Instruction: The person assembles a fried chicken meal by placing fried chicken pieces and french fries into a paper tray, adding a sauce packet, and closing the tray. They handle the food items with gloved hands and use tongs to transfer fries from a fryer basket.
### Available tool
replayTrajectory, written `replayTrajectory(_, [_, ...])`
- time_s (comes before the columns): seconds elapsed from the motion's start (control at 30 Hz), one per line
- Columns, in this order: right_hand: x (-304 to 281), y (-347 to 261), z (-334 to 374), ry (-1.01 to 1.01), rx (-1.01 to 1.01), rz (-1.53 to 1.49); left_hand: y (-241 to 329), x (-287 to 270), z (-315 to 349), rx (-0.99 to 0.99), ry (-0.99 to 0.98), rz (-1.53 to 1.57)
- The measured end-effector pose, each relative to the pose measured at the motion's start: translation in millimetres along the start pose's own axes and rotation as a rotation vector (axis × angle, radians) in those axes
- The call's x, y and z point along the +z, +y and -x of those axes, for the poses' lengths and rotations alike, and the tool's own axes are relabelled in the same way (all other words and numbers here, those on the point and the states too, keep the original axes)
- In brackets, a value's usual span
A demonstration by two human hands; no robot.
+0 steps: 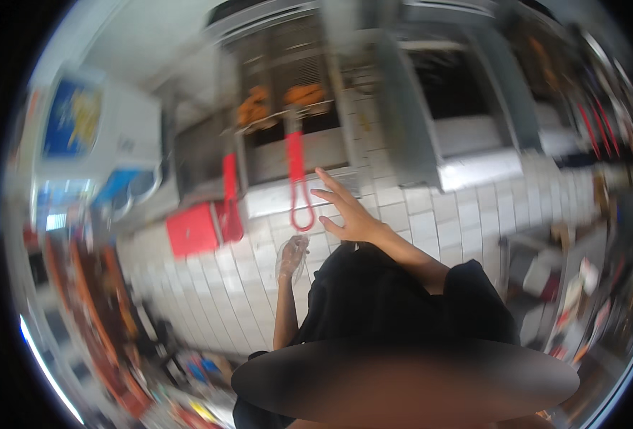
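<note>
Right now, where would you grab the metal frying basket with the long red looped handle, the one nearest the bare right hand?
Probably by the red looped handle, from the person's side: it juts toward them past the fryer's pale metal front edge, its loop well away from the brown food. The open right hand is just right of the loop.
</note>
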State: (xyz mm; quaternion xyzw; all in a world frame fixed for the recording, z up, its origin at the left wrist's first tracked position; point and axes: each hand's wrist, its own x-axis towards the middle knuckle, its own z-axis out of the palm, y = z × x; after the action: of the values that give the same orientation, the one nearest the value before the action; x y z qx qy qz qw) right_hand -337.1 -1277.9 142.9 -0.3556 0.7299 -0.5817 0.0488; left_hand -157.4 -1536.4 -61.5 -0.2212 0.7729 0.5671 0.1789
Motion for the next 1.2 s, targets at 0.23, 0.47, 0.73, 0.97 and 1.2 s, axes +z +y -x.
replayTrajectory(0.23, [22, -13, 175, 0.494, 0.429, 0.080, 59, 80, -55, -0.048, -0.789, -0.027])
replayTrajectory(0.47, [111, -82, 348, 1.026, 0.772, 0.034, 86, 241, -1, -0.009, -1.205, -0.081])
replayTrajectory(0.73, [189, -172, 434, 1.377, 0.854, 0.247, 51, 359, 176, -0.496, -0.905, 0.111])
replayTrajectory(0.97, [237, -211, 557, 1.505, 1.047, 0.495, -53, 444, 304, 0.053, -1.217, -0.085])
replayTrajectory(1.2, [291, -220, 658, 1.710, 0.712, 0.025, -81, 435, 405, -0.238, -1.075, -0.196])
